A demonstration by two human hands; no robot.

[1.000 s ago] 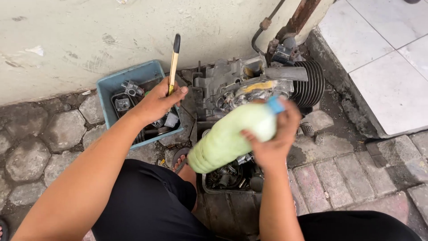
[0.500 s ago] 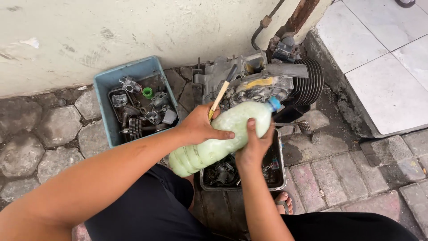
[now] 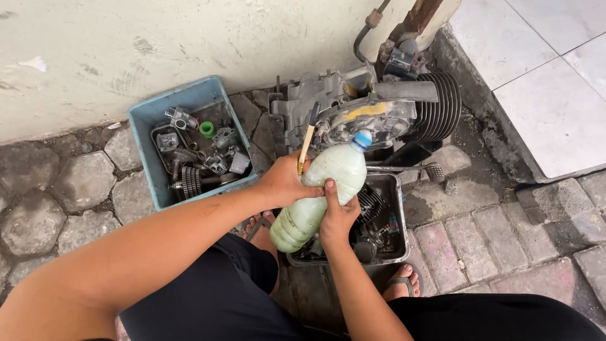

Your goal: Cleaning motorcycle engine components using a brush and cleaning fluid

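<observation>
Closest to the cam: black shorts [image 3: 208, 303] and both forearms reaching fwd, a sandalled foot [image 3: 402, 282] poking out on the pavers on the right.

Both hands are on a plastic bottle [image 3: 319, 196] w/ a blue cap, full of pale greenish-white liquid. It's tilted, cap end up and away, base down toward the knees. Right hand [image 3: 338, 218] is wrapped around the middle from underneath, thumb up along the side. Left hand [image 3: 285, 184] is curled around the bottle's left side and is also pinching a thin brush [image 3: 307, 137], wooden handle, dark tip pointing up. Bottle hangs over the near left corner of a black tray [image 3: 398, 221] w/ dark greasy parts in it.

Left of that, a blue plastic tub [image 3: 146, 123] sits on the stone paving [image 3: 50, 189], just beside the tray but not touching afaict. Tub holds metal bits, a gear-ish piece and a small green ring [image 3: 207, 129].

Further back, right behind the tray, a small engine [image 3: 379, 107] w/ cooling fins on its right end, up against the pale wall [image 3: 126, 50]. White tiles [image 3: 555, 95] fill the far right corner.
</observation>
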